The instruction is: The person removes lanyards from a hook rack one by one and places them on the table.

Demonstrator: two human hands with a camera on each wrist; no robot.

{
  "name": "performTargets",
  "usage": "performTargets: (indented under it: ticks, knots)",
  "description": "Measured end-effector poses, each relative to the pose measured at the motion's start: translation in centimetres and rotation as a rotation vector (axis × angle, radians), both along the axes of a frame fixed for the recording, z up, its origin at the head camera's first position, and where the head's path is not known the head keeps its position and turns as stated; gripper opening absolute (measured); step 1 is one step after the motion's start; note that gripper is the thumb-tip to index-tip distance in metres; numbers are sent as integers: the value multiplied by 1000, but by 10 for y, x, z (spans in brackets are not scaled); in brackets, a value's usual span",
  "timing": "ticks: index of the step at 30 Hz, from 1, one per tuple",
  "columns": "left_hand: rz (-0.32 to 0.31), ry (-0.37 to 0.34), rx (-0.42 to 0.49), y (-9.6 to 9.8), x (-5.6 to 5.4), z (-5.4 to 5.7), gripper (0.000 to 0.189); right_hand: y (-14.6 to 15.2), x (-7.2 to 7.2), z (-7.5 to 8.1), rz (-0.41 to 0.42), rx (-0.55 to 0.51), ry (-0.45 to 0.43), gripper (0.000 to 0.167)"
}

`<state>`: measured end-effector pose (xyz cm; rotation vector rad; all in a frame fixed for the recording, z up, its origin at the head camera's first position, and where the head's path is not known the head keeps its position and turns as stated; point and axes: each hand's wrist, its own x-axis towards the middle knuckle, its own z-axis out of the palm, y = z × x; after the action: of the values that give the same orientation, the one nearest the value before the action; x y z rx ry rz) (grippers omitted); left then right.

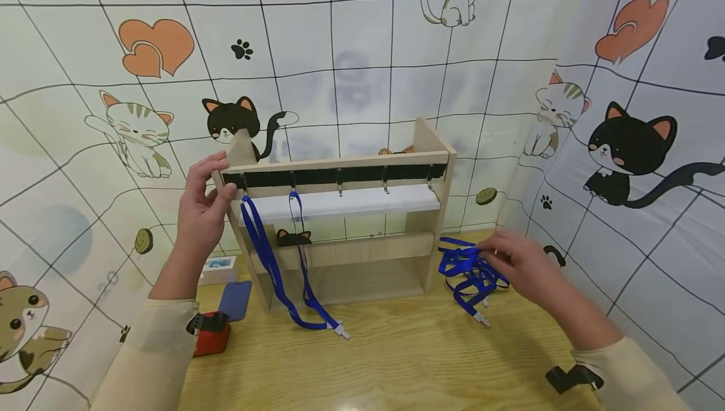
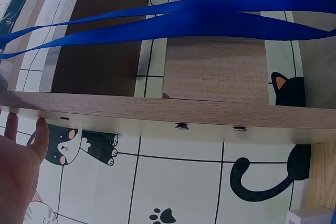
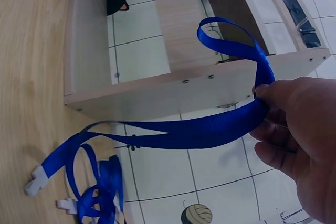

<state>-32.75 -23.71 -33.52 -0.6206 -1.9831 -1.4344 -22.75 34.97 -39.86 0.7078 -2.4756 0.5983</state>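
My left hand (image 1: 205, 209) grips the upper left corner of a wooden rack (image 1: 362, 160), thumb at the front and fingers along the side. Metal hooks (image 1: 340, 175) line a black strip across the rack's top. On the two leftmost hooks hang blue lanyards (image 1: 262, 241), their white clips (image 1: 342, 330) lying on the table. To the right of the rack, my right hand (image 1: 521, 266) pinches a blue lanyard (image 3: 220, 129) between thumb and fingers. The lanyard's strap forms a loop above the grip in the right wrist view. Below are more tangled blue lanyards (image 3: 107, 187).
A blue flat item (image 1: 235, 300), a red object (image 1: 213, 340) and a small white box (image 1: 218, 270) are on the table (image 1: 385, 360) left of the rack. A cat-patterned cloth (image 1: 362, 39) covers the walls behind and at both sides.
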Motion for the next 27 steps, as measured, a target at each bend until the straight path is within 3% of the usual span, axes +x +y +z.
performTargets:
  ticks: [16, 27]
  knots:
    - [4, -5, 10, 1, 2, 1, 42, 14, -3, -41, -30, 62, -223, 19]
    - [-3, -1, 13, 2, 2, 1, 42, 28, -15, -86, -25, 47, -318, 12]
